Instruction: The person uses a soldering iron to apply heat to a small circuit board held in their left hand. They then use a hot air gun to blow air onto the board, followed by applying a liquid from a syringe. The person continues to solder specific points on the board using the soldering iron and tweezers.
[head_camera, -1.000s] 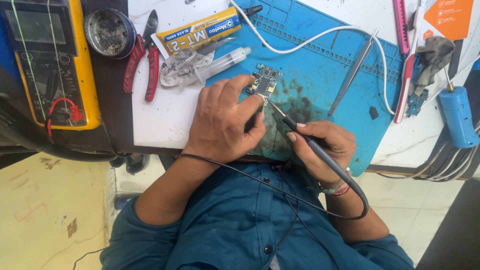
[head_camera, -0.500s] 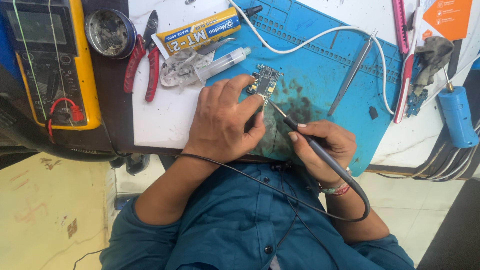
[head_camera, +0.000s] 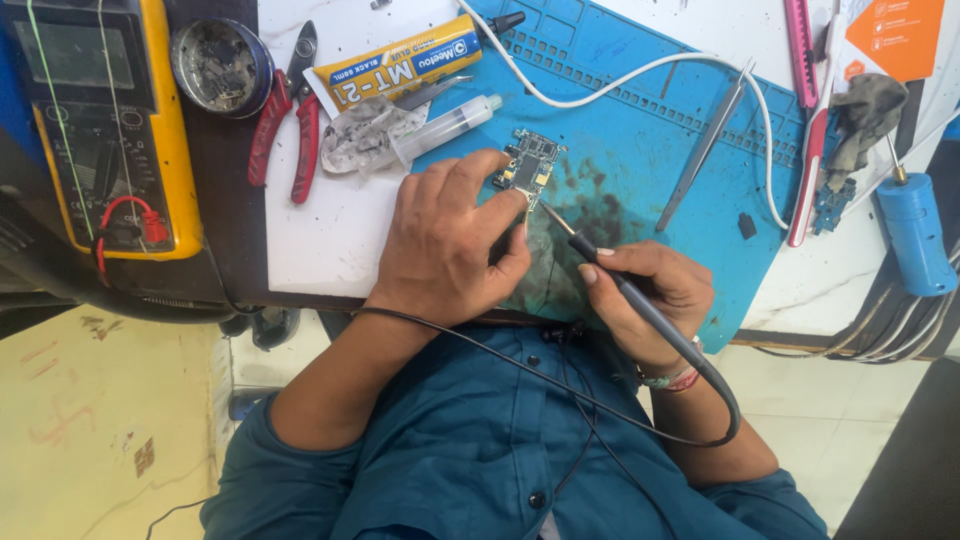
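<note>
Head view: left hand (head_camera: 440, 245) pinches the small circuit board (head_camera: 530, 168) on the blue mat (head_camera: 640, 130); right hand (head_camera: 640, 295) grips the soldering iron (head_camera: 625, 290), tip at the board's near edge, soldering seemingly underway.

Person, seen from above: teal-blue buttoned shirt (head_camera: 480, 450) of plain woven cloth, one dark round button showing on the front placket near the lower edge, sleeves pushed up above the elbows so both forearms are bare. Left hand (head_camera: 445, 240) carries no ring or band that can be seen; right hand (head_camera: 650, 295) likewise bare. Right wrist bears a thin bracelet (head_camera: 672, 379) of red and pale threads or beads, detail too small to tell.
</note>
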